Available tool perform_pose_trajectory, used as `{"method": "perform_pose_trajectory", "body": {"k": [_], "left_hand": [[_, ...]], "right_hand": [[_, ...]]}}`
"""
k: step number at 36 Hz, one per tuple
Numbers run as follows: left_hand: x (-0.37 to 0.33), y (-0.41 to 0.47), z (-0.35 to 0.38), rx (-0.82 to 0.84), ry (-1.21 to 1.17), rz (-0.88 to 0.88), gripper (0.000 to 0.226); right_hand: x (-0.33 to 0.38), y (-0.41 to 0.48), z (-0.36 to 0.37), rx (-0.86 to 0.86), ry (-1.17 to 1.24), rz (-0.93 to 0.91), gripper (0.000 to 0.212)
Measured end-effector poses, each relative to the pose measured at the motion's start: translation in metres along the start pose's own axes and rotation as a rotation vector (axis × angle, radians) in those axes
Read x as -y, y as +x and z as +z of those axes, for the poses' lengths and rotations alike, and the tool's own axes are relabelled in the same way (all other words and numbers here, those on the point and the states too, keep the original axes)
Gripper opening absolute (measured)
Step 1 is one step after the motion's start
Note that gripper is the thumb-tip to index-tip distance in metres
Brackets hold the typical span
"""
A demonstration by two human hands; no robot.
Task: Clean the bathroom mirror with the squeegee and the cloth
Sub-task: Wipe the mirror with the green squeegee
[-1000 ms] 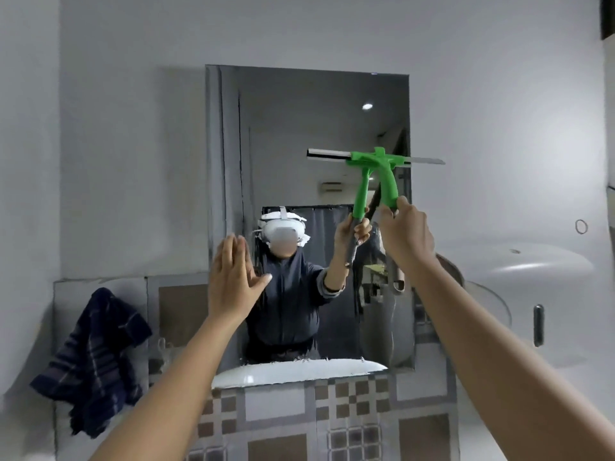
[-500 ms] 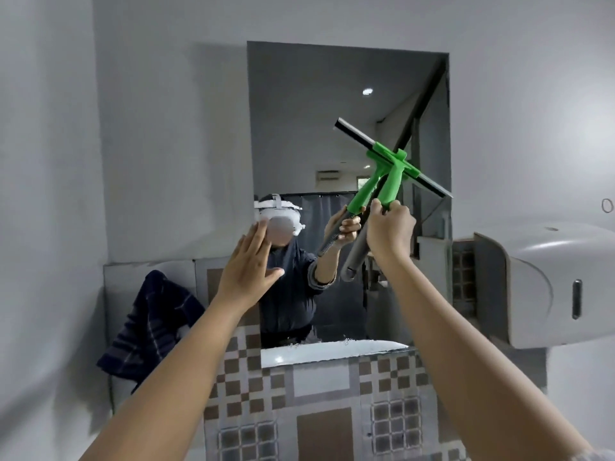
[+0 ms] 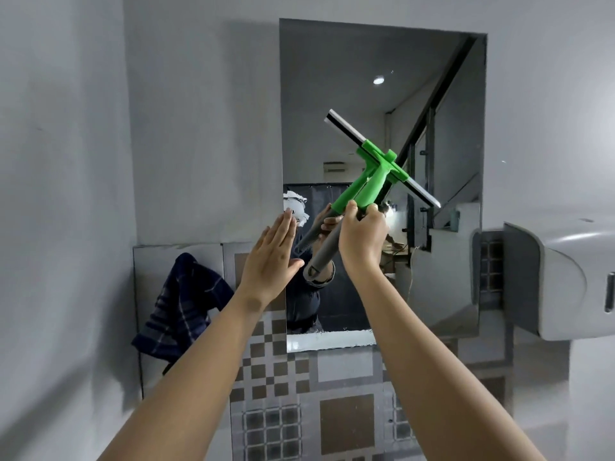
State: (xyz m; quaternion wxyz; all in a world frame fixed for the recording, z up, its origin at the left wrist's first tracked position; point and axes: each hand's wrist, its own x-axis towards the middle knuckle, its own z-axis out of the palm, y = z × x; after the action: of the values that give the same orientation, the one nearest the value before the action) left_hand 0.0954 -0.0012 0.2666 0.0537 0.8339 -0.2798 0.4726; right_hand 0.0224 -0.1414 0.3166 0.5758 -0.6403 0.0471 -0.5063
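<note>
Grey painted walls surround you, with a band of brown-and-white checked tiles [image 3: 276,367] running along the lower part of the wall ahead. Mounted above that band is the tall rectangular frameless mirror [image 3: 332,78], reflecting a ceiling light, a dark stair rail and your own raised arms.

Your right hand [image 3: 362,237] is up in front of the mirror's middle, fingers wrapped tightly around the grey grip of the green plastic squeegee [image 3: 372,174]. Its handle slants up to the right, and its black-and-white blade runs diagonally from upper left down to lower right across the glass. Whether the blade actually touches the glass cannot be told.

Your left hand [image 3: 271,257] is raised at the mirror's left edge, fingers straight and held together, palm flat, holding nothing. It sits just beside the butt of the squeegee handle without touching it.

Your dark blue checked cloth [image 3: 184,307] hangs bunched against the wall to the left of the mirror's lower left corner, well apart from both hands. At the right edge, a white plastic wall dispenser [image 3: 559,281] juts out beside the mirror's lower right corner.
</note>
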Motion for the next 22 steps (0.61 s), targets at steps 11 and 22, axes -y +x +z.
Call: {"method": "perform_pose_trajectory", "body": {"k": [11,22], "left_hand": [[0.000,-0.003,0.000,-0.014,-0.010,-0.018,0.080],[-0.002,-0.004,0.004,-0.015,-0.046,-0.041,0.084]], "right_hand": [[0.000,-0.021,0.011,0.072,-0.120,-0.062,0.028],[-0.021,-0.026,0.002,0.144,-0.276,-0.185,0.031]]}}
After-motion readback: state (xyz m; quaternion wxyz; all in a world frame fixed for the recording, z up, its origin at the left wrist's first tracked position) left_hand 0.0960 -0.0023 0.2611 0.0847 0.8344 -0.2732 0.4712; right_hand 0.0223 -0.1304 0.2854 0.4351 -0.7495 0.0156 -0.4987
